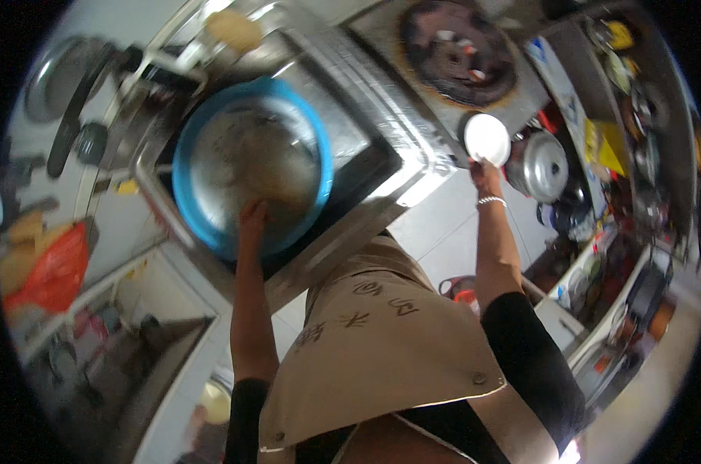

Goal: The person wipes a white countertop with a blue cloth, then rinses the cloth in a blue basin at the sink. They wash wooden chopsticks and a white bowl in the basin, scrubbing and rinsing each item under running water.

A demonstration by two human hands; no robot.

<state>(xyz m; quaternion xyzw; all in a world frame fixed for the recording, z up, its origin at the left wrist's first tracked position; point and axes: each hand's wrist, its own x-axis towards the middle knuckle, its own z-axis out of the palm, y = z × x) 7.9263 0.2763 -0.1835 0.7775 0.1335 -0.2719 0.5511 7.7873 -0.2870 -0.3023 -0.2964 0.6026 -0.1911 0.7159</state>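
Note:
A blue plastic basin (326,174) rests in the stainless steel sink (379,156). A wide, shiny, rounded metal surface, perhaps a pan or water, fills most of the basin, blurred by motion. My left hand (254,216) reaches over the near rim into the basin. Its fingertips are blurred, and I cannot tell whether they grip anything. Out to the right, my right hand (487,174) holds a small round white dish (487,139) by its near edge, beside the stove.
A stained round burner (458,55) lies beyond the dish. A lidded metal pot (541,167) stands to its right, near cluttered shelves (609,93). At left are a black-handled pan (66,133) and a red plastic bag (60,272). A tan sponge-like object (234,30) sits behind the basin.

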